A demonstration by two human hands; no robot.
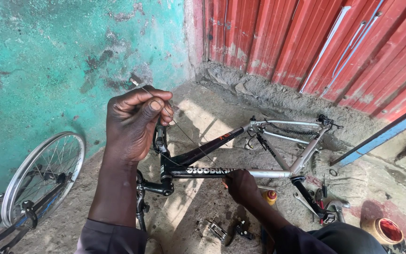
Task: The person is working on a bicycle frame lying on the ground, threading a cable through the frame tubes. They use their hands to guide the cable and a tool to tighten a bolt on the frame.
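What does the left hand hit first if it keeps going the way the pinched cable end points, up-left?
Probably only the turquoise wall. The left hand pinches a thin cable pointing there; nothing shows between, though depth is unclear.

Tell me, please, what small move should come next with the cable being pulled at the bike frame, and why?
Probably draw the thin cable a little further up: the left hand pinches its free end high while the rest runs slack to the frame, which the right hand steadies.

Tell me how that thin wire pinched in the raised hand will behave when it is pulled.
The thin wire probably flexes, since it is hair-thin and bows slightly. It looks light: the left hand holds it by fingertips. Bare metal may slip. The right hand grips the bicycle frame.
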